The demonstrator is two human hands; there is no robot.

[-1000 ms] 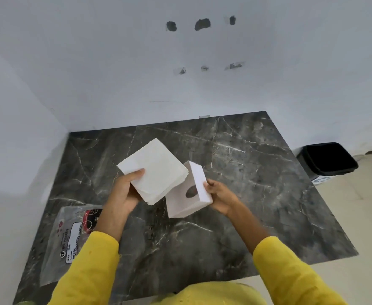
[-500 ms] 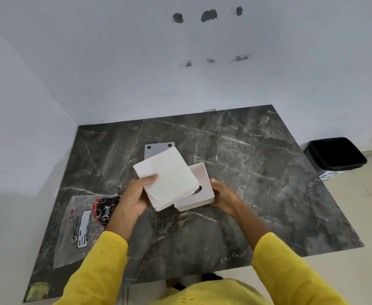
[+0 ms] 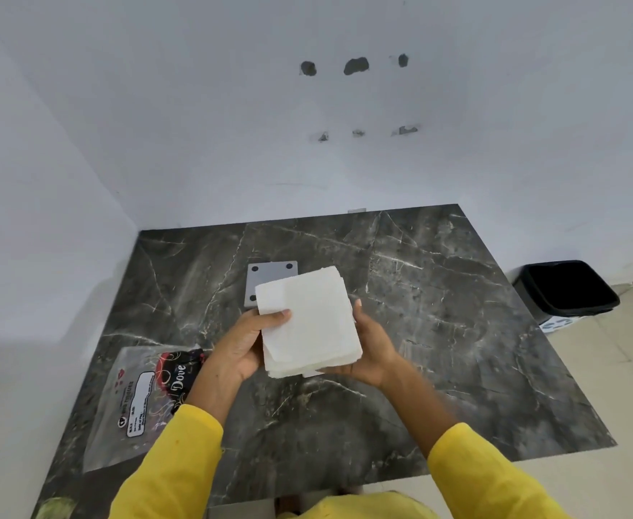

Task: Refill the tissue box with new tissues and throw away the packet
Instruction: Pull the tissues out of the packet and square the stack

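Observation:
A thick stack of white tissues (image 3: 309, 320) lies flat over the middle of the table, with my left hand (image 3: 245, 344) gripping its left edge, thumb on top. The white tissue box (image 3: 313, 374) is almost wholly hidden beneath the stack; only a sliver shows at the near edge. My right hand (image 3: 373, 346) cups the right side and holds the box from under. The box's grey base plate (image 3: 270, 273) with black dots lies on the table just beyond the stack. The empty clear plastic packet (image 3: 139, 398) lies flat at the left.
The dark marble table (image 3: 438, 331) stands in a corner with white walls at the back and left. A black waste bin (image 3: 569, 290) stands on the floor off the table's right side.
The tissue stack has swung over the box and now covers it. The box has tipped from tilted on its side to flat beneath the stack. Both hands have drawn closer together.

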